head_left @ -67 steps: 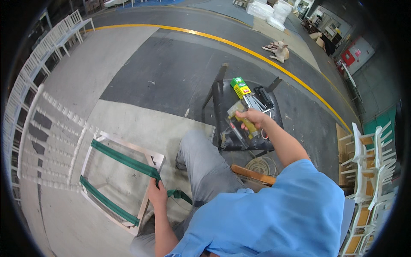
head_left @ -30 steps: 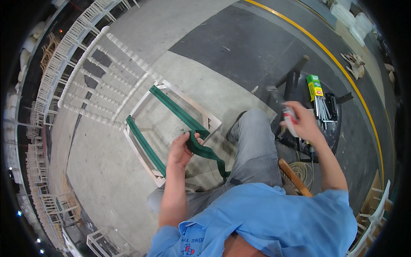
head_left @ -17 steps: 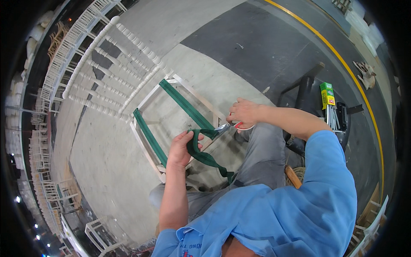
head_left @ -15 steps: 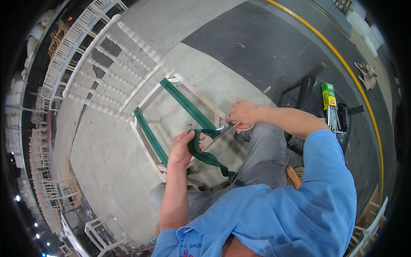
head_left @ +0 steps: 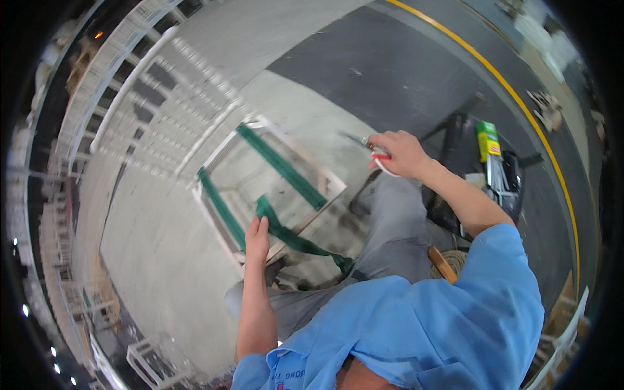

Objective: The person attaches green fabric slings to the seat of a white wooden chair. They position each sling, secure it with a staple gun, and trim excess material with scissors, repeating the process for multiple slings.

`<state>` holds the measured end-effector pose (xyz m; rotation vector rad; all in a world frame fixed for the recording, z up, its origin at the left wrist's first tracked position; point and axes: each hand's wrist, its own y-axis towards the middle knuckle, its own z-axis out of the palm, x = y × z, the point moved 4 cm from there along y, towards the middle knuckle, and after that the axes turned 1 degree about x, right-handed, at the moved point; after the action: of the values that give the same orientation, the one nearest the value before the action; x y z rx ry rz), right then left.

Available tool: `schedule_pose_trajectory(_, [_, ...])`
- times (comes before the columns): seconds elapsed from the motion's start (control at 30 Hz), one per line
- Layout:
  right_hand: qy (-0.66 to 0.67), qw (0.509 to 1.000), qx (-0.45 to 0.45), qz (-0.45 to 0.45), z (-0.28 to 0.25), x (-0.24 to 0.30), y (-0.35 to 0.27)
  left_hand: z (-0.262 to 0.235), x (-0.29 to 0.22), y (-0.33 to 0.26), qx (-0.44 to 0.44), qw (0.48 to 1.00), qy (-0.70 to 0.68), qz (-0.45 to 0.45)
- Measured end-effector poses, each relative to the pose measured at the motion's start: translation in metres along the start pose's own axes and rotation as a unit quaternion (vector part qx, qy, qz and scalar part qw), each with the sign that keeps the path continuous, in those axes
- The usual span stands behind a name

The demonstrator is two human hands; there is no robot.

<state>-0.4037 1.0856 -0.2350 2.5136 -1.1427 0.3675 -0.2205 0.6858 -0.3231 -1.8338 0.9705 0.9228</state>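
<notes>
A white chair point(head_left: 327, 188) with a spindled back leans in front of me, its seat frame nearest my knees. Two green webbing straps point(head_left: 281, 166) run across the frame, side by side with a gap between. My left hand point(head_left: 258, 239) pinches a loose green webbing strip point(head_left: 292, 242), whose tail trails down to my lap. To the right of the frame, my right hand point(head_left: 404, 153) is closed round scissors point(head_left: 381, 158) with red and white handles; their blades point left, clear of the webbing.
At my right, a dark stool point(head_left: 453, 219) carries a green and yellow box point(head_left: 488, 140) and metal staple strips point(head_left: 499, 177). A wooden handle point(head_left: 442, 264) lies by my hip. White chairs point(head_left: 110, 84) line the left side. A dog point(head_left: 547, 109) lies beyond the yellow line.
The scissors have left the strap end at the frame, moving right and up with my right hand. The loose strip has moved left with my left hand, separate from the strap on the frame.
</notes>
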Motion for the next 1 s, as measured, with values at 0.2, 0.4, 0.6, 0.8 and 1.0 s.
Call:
schedule_pose_trajectory(0.2, [0.096,0.891,-0.172,0.408,-0.057,-0.037,-0.191,0.058,0.053,-0.008,-0.046,0.895,0.444,-0.004])
schedule_pose_trajectory(0.4, [-0.028,0.674,-0.327,0.662,-0.067,-0.045,-0.38,0.078,0.036,-0.019,-0.064,0.91,0.405,0.056])
schedule_pose_trajectory(0.6, [-0.114,0.655,-0.202,0.719,-0.061,-0.094,-0.426,0.11,0.047,-0.035,-0.045,0.912,0.405,0.055])
schedule_pose_trajectory(0.8, [-0.134,0.785,-0.214,0.566,-0.068,-0.102,-0.344,0.119,0.057,-0.061,-0.005,0.931,0.365,-0.024])
schedule_pose_trajectory(1.0, [0.201,0.889,-0.243,0.333,-0.016,-0.036,-0.17,0.109,0.04,-0.059,-0.043,0.982,0.182,-0.027])
